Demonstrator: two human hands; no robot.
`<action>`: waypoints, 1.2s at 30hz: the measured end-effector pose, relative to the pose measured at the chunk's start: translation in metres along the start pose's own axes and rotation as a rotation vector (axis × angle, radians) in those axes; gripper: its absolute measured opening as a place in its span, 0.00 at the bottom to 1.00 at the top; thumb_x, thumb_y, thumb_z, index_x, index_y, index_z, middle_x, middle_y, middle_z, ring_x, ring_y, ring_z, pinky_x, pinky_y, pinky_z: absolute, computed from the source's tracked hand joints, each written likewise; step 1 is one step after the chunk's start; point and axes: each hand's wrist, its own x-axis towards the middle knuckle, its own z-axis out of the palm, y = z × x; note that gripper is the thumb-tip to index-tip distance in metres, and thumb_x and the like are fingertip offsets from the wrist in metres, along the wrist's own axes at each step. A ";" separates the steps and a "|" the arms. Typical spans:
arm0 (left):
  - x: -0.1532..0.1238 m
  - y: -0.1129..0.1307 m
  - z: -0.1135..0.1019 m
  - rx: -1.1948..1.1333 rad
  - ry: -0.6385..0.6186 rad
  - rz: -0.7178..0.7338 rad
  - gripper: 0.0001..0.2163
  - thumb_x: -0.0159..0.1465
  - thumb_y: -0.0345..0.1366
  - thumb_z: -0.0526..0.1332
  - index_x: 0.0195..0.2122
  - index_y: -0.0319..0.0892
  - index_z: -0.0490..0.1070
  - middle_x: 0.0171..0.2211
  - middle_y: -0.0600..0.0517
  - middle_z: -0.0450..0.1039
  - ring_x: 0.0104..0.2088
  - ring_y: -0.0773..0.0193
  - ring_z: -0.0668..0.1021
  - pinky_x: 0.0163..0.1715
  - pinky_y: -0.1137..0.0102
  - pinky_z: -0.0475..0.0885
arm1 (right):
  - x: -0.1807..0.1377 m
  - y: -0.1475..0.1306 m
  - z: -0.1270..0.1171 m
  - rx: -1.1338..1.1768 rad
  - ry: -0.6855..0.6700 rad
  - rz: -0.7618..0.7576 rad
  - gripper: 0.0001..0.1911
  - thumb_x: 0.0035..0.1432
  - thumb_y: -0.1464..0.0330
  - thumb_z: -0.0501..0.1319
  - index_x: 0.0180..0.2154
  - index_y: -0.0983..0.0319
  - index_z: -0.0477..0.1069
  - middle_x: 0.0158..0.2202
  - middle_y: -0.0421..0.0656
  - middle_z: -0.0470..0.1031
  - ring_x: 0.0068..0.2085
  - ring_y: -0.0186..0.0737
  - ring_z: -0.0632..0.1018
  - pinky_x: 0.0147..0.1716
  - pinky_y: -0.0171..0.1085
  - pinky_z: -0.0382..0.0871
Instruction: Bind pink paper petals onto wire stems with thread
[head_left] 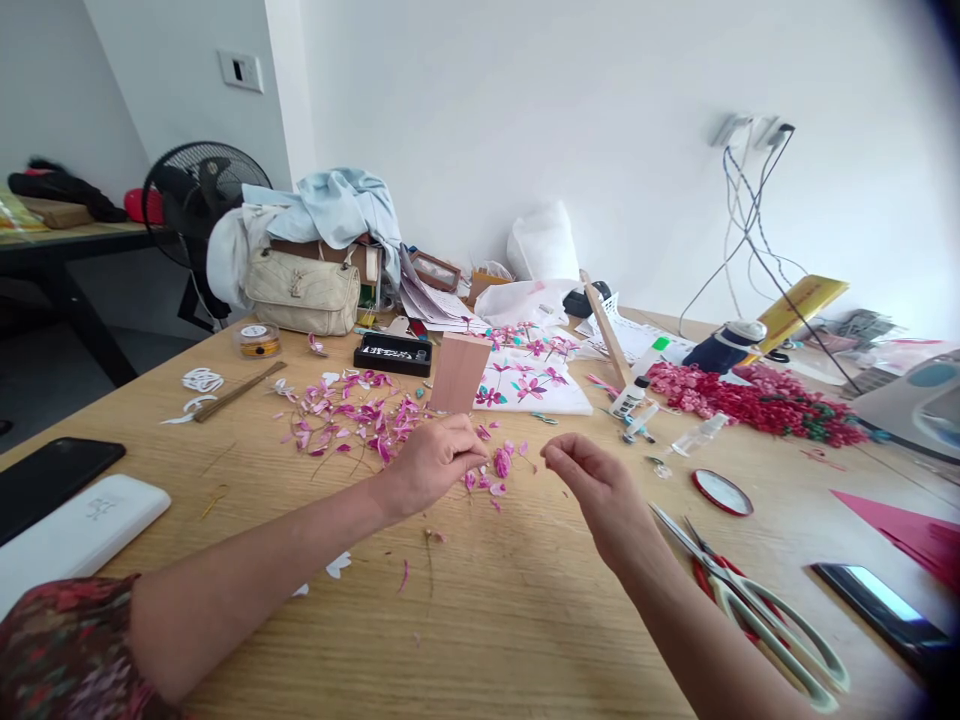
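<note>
My left hand (436, 462) is closed, thumb pressed to the fingers, above the table's middle. Facing it from the right, my right hand (589, 488) makes a pinch too. Whatever either hand holds, if anything, is too fine to make out. Between and just beyond them lie a pink petal cluster (502, 462) and a few small loose petals. A heap of pink and purple petals on thin stems (364, 415) spreads behind my left hand. An upright wooden block (457, 372) stands behind it, beside a white pad (536, 385) bearing finished pink flowers with teal leaves.
Scissors (739, 590) lie beside my right forearm, near a phone (877, 605) and a round red-rimmed lid (721, 492). Red flower bunches (757, 400) and small bottles (630, 397) are at right. A white power bank (90, 530), black case (392, 355) and beige handbag (302, 292) are left.
</note>
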 end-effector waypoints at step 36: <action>0.001 -0.004 0.003 -0.107 -0.029 0.011 0.05 0.57 0.31 0.60 0.27 0.39 0.75 0.23 0.54 0.66 0.27 0.70 0.70 0.28 0.76 0.63 | -0.004 -0.003 0.011 -0.460 -0.036 -0.496 0.05 0.56 0.69 0.54 0.29 0.60 0.67 0.30 0.43 0.70 0.34 0.39 0.70 0.34 0.37 0.62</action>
